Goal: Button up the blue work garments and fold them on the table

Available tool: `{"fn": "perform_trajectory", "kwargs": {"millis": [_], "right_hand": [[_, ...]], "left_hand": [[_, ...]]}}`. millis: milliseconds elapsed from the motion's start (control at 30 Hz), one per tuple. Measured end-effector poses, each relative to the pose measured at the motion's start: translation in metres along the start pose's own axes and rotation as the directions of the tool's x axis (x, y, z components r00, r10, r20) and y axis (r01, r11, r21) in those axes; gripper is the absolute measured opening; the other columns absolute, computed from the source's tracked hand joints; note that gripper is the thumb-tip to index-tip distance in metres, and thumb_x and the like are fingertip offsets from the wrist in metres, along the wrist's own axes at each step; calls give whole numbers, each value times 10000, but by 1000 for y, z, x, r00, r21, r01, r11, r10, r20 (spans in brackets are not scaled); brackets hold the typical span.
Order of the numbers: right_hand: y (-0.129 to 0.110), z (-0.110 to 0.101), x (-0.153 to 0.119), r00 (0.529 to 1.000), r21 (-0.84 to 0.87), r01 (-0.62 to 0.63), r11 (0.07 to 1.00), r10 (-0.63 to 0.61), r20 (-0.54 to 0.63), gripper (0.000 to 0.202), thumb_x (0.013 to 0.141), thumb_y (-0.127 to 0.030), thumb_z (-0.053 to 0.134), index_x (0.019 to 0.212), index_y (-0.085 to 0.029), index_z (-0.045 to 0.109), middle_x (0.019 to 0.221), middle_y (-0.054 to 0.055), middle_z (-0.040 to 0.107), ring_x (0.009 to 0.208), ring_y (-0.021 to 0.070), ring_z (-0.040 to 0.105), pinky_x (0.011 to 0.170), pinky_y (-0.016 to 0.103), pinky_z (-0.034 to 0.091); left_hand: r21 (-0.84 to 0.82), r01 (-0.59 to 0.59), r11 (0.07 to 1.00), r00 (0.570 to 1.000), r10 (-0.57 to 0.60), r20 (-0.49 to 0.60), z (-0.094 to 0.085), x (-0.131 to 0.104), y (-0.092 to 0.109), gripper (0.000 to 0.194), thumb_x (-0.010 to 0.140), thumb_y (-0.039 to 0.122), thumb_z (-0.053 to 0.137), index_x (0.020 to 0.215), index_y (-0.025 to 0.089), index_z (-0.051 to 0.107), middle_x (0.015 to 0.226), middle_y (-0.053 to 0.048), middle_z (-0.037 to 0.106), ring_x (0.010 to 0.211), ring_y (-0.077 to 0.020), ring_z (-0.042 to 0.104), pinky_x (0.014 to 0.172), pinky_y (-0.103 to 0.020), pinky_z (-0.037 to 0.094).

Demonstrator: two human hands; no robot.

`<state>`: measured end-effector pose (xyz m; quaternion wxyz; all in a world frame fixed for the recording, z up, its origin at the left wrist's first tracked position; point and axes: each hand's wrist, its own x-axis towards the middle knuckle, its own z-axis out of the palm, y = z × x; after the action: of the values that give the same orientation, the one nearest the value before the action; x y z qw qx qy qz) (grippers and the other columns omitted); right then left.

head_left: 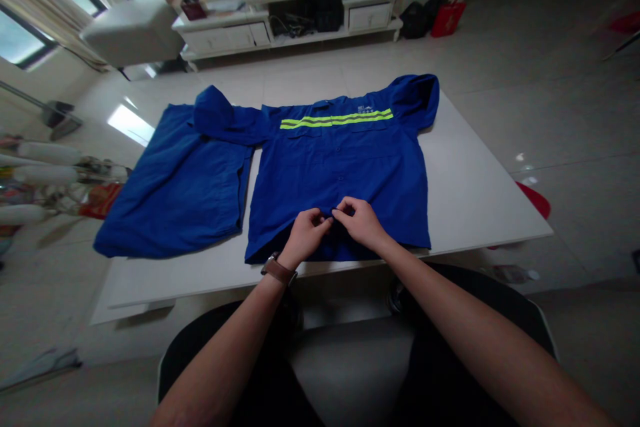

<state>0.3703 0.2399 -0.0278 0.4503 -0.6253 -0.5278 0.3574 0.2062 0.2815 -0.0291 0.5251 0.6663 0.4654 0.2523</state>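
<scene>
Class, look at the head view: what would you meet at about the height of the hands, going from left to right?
Plain blue garment → brown-strapped watch → left hand → right hand → red object past the table's edge.

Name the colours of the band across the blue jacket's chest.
The band is bright yellow-green with grey along its middle, in the head view.

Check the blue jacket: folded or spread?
Spread: the jacket lies wide on the table, a sleeve out at each side; left hand and right hand pinch its lower front.
</scene>
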Motion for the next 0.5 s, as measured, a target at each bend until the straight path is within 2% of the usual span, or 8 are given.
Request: {"fn": "perform_trajectory", "kwargs": {"millis": [500], "right_hand": [[8,2,4,997,181,-72,981,78,-27,213,751,-373,689,660,-211,586,660,-16,622,663,154,563,669,287,431]], "left_hand": [[-54,-2,999,1000,2,10,1,-3,6,265,801,372,690,663,195,550,616,-11,647,597,-153,618,579,-265,418]]}}
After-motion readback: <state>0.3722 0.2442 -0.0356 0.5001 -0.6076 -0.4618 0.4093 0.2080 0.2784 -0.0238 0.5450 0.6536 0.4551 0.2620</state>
